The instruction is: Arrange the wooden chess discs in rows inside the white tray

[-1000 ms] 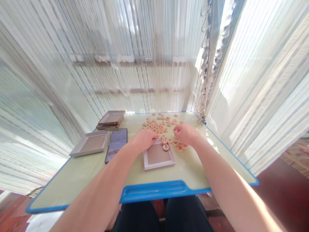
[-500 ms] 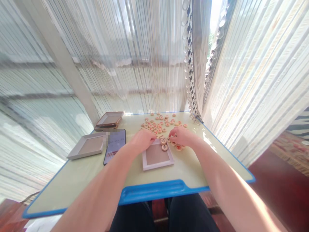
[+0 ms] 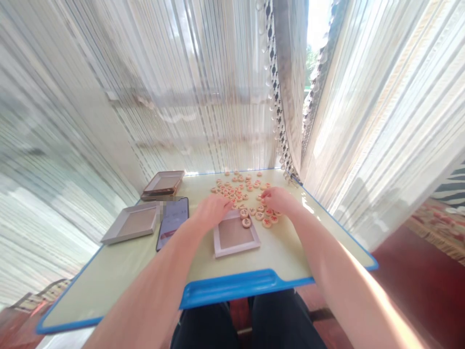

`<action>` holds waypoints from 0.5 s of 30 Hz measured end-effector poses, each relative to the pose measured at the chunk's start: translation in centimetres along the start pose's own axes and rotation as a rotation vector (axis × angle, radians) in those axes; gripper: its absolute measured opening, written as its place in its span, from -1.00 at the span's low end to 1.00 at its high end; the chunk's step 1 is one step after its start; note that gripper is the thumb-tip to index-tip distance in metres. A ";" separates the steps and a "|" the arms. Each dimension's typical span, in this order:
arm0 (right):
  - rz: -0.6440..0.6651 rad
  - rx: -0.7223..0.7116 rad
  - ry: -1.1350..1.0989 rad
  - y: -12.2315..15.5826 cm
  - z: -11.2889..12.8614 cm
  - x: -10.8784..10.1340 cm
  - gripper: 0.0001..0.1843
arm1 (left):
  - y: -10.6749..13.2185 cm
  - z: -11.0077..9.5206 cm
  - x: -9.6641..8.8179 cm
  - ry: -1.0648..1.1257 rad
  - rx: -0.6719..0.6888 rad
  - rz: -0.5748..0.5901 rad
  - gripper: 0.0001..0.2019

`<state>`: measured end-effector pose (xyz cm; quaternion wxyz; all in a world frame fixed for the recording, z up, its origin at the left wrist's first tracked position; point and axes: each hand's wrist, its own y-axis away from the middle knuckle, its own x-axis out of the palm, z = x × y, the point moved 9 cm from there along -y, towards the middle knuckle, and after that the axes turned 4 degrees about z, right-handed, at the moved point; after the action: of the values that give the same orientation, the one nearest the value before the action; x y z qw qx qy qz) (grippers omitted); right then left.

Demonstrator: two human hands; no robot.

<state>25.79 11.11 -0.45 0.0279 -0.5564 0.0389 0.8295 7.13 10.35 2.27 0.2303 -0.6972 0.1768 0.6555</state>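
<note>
In the head view, I see the person's left hand (image 3: 214, 209) at the far-left corner of a shallow box (image 3: 238, 251), w/ fingers bent and close together; whether it grips the rim or a pc., I can't say for sure. The right hand (image 3: 278, 199) is above the right part of the scattered discs (image 3: 232, 192), thumb and forefinger nearly meeting. One disc is just beside these fingertips, but if it is held, I can't make out.

The discs are round, pale, w/ red or dark marks, and lie mostly on the far half of the table (image 3: 283, 249). Two marked discs (image 3: 246, 223) sit at the box's far-right corner, inside or on the rim, hard to say. On the left side are a phone (image 3: 176, 213), a 2nd shallow box (image 3: 127, 236) and, farther back, stacked trays (image 3: 163, 181), approx. in one row.
</note>
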 end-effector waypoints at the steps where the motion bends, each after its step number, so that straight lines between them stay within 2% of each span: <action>1: -0.002 -0.005 -0.011 0.0 0.0 0.0 -0.70 | 0.0 -0.1 0.0 0.003 0.023 -0.016 -0.60; 5: -0.047 -0.051 0.019 -0.1 0.1 0.0 -0.72 | 0.0 -0.9 0.3 0.037 0.140 -0.030 -0.58; 8: -0.034 -0.162 0.029 -0.1 1.0 0.4 -0.71 | 0.2 -1.2 0.5 0.052 0.177 -0.014 -0.56; 11: 0.033 -0.293 0.016 0.1 2.3 1.2 -0.75 | 0.1 -1.1 0.6 0.050 0.180 -0.013 -0.56; 15: 0.016 -0.326 0.072 0.0 2.7 1.3 -0.78 | -0.3 0.1 0.4 0.049 0.121 -0.072 -0.64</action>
<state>22.75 11.38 -0.65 -0.0708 -0.5826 -0.0907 0.8046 7.26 10.70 1.85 0.2910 -0.7036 0.1964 0.6178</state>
